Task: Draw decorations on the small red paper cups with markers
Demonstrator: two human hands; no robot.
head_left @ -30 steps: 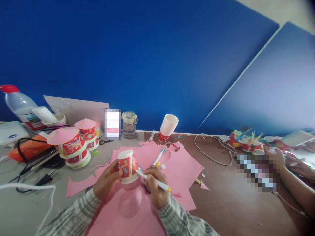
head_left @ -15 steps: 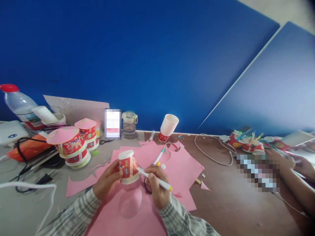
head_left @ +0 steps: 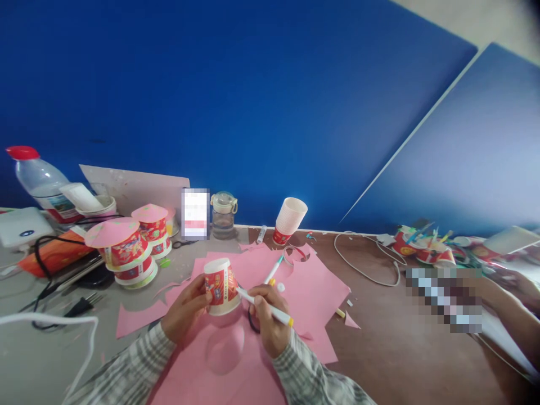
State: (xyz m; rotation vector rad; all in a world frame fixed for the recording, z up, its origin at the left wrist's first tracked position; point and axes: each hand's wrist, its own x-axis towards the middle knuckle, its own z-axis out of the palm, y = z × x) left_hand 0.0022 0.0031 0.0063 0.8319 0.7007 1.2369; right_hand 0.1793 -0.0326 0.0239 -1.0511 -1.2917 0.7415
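My left hand grips a red and white printed paper cup by its left side, with the cup upside down and its closed base upward. In my right hand is a white marker with a yellow end; its tip is at the cup's right side, and whether it touches cannot be told. Below both hands lie sheets of pink paper. Partly hidden behind my right hand is a dark loop. Another marker, with a teal end, rests on the paper beyond.
A leaning stack of paper cups stands at the back, with a lidded glass jar to its left. Cup models with pink cone tops stand at left, near a black plug. Another person's arm reaches in at right, beside a cable.
My hands hold the cup and marker almost unchanged. The view has shifted slightly. At right, the other person's hand has moved down toward the blurred-out device.
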